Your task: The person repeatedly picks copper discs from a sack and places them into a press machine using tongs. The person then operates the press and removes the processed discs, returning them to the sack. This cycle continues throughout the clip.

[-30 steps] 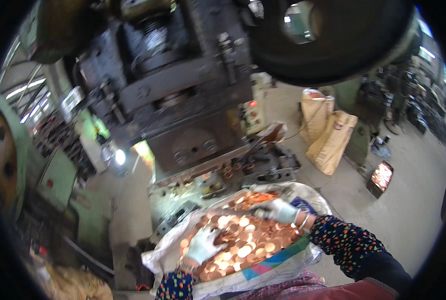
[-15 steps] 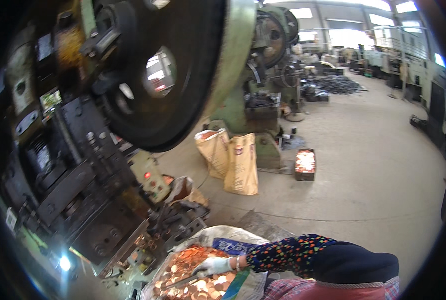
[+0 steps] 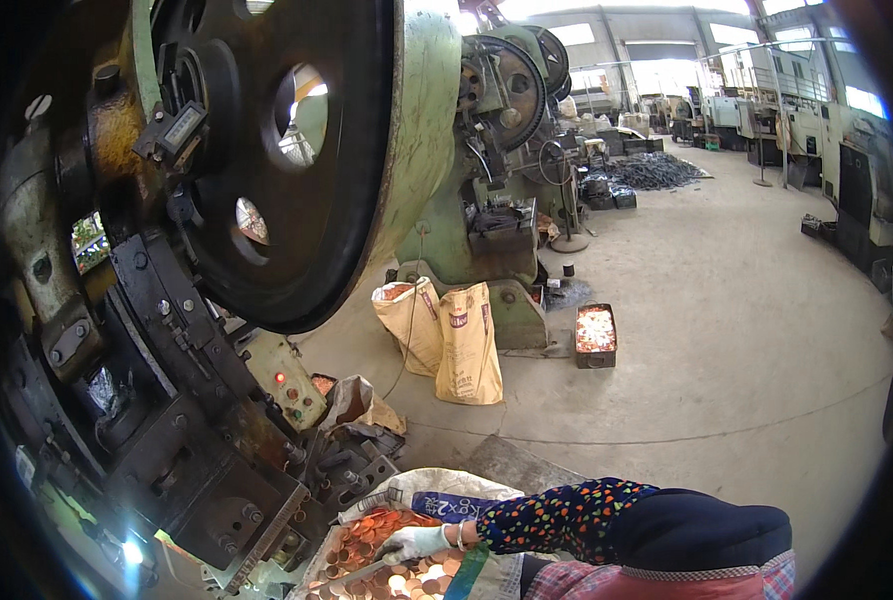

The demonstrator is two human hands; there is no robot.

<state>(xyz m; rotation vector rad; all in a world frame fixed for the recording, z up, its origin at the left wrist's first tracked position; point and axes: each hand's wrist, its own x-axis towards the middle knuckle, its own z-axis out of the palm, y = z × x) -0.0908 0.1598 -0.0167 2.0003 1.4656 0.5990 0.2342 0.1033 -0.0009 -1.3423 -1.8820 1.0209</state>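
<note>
Copper discs fill a sack, apparently for easy reach. Right hand curls round a bar; left hand is unseen.

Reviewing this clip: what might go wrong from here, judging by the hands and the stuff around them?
The copper-coloured discs lie loose in the open white sack, so the gloved right hand might knock some over its rim. The left hand is out of view beside the press; straying under it could risk a pinch. The filled box on the floor may trip someone.
</note>
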